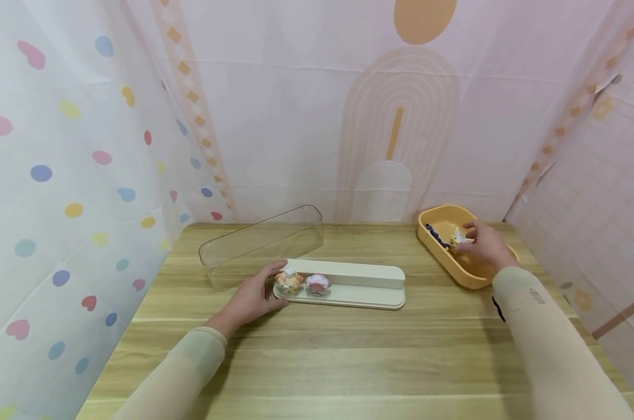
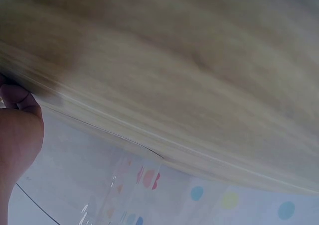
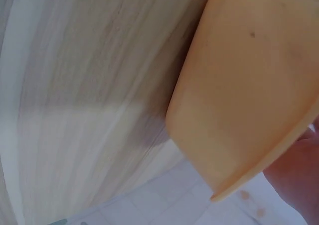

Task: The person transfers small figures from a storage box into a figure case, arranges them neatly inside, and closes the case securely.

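My left hand (image 1: pixel 254 296) holds the left end of a cream stepped display base (image 1: pixel 366 294), thumb at the front edge and fingers toward the back. On its lower step sit an orange figurine with a white top (image 1: pixel 289 281) and a pink-and-white figurine (image 1: pixel 318 284), side by side. Over at the right, my right hand (image 1: pixel 487 245) reaches into a yellow-orange basket (image 1: pixel 466 282) and pinches a small white-and-yellow figurine (image 1: pixel 459 240). A dark blue item (image 1: pixel 435 235) lies beside it in the basket. The right wrist view shows mostly the basket's outer wall (image 3: pixel 239 85).
A clear plastic cover (image 1: pixel 267 245) with a dark rim stands behind the base, toward the left. The wood-grain table (image 1: pixel 348 361) meets a patterned curtain (image 1: pixel 296 116) at the back. More curtain hangs along both sides.
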`<state>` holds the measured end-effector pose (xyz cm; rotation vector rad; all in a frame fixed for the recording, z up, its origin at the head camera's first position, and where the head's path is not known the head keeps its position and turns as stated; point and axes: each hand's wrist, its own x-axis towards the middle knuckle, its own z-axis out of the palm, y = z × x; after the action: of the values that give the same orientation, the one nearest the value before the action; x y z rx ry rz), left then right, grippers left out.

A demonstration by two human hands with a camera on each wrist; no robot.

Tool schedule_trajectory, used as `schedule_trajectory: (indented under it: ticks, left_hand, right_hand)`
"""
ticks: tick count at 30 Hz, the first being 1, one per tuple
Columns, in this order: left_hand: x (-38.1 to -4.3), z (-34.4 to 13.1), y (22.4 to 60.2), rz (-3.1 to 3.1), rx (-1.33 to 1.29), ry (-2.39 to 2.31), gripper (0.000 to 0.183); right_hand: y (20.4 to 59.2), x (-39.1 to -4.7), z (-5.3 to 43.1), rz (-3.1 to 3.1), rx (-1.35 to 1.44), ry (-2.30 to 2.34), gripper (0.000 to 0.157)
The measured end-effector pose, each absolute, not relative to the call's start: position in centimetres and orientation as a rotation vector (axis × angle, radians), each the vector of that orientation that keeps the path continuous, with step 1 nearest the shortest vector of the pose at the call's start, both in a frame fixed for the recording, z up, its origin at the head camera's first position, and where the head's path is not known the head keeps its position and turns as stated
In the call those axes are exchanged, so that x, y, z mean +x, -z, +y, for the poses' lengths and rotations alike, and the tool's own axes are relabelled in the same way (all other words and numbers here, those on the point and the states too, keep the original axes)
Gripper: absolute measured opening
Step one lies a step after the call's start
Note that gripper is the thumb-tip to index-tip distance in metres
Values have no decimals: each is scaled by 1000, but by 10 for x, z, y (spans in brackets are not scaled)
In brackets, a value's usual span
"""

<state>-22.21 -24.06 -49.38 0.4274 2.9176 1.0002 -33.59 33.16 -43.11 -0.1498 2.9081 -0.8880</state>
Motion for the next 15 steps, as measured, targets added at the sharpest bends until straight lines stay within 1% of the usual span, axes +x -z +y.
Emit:
schedule_trajectory:
  ticks: [2,3,9,15]
  left_hand:
    - [-222,-240,494,2918,421,-998,94]
    - [-222,-240,494,2917,418,-1000,94]
    - [-221,-239,495,2913,426,-1014,93]
    - [-220,-240,495,2928,430,-1006,93]
  right_hand:
    - [435,-336,329,2906,-184,890,76]
    - [436,-336,327,2910,-195,889,77]
    - [441,-335,316,3040,-221,775,68]
    - [442,-335,314,3061,-168,765,69]
